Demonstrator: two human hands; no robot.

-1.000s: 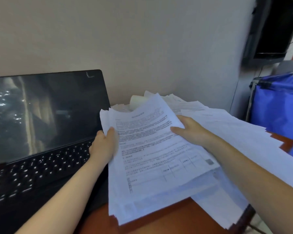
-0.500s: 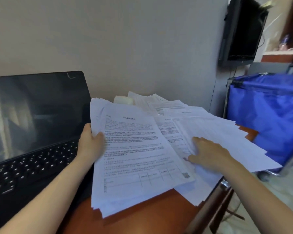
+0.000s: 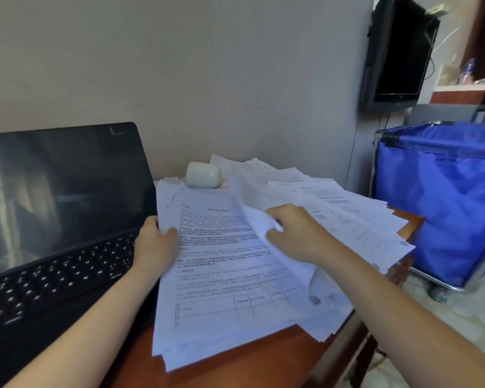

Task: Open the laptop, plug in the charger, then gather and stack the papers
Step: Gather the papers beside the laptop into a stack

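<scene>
An open black laptop [image 3: 62,208] with a dark screen stands at the left of the brown table [image 3: 263,357]. A thick pile of printed white papers [image 3: 221,281] lies beside it. My left hand [image 3: 154,242] grips the pile's left edge, thumb on top. My right hand [image 3: 297,233] pinches the curled edge of a loose sheet [image 3: 261,222] and lifts it over the pile. More sheets [image 3: 347,217] are fanned out to the right, reaching the table's far corner. No charger cable is visible.
A white cup [image 3: 203,175] lies on its side behind the papers, near the wall. A blue fabric cart [image 3: 443,203] on a metal frame stands right of the table. A black screen [image 3: 398,51] hangs on the wall above it.
My right hand moved from the spread sheets on the right back to the pile and now lifts a sheet by its edge. My left hand kept its hold.
</scene>
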